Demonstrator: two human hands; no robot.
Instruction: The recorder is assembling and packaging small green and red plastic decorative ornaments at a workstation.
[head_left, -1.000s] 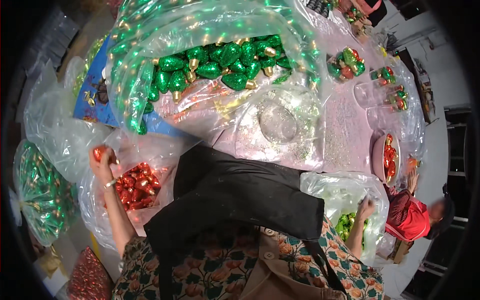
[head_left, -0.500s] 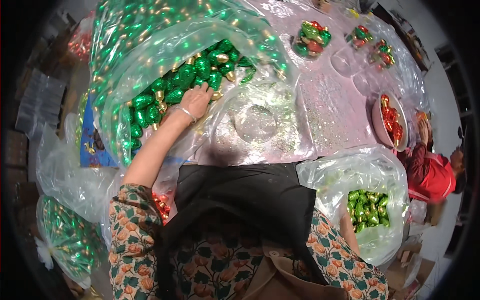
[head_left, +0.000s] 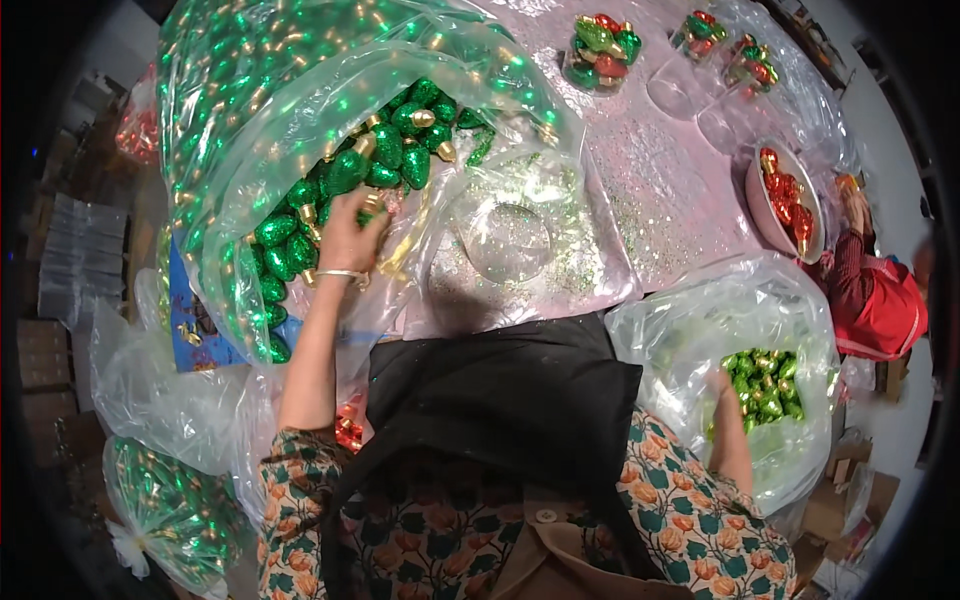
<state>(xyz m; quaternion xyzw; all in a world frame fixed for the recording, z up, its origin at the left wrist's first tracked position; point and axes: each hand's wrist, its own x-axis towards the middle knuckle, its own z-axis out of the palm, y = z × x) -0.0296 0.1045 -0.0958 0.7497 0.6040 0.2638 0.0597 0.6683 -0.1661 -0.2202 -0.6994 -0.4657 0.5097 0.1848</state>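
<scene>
My left hand (head_left: 350,232) is closed at the mouth of a large clear plastic bag (head_left: 240,180) of dark green glittery bulb ornaments (head_left: 345,172). A gold cap shows at its fingers; the body of that ornament is hidden by the hand. On the right, my right hand (head_left: 724,392) reaches into another clear bag (head_left: 670,330), beside lighter green bulb ornaments (head_left: 768,388). Its fingers are blurred and partly hidden there. Between the hands, a clear round plastic tub (head_left: 508,244) stands on the glitter-strewn pink table cover (head_left: 650,200).
Clear tubs of mixed ornaments (head_left: 602,55) stand at the far right, near a pink bowl (head_left: 757,215) of red ornaments. A co-worker in a red vest (head_left: 880,310) is at the right edge. A tied bag of green ornaments (head_left: 170,510) lies lower left.
My left hand has drawn back toward me and left, with a gold cap now at its fingers. My right hand has shifted forward in its bag. The whole view has shifted slightly.
</scene>
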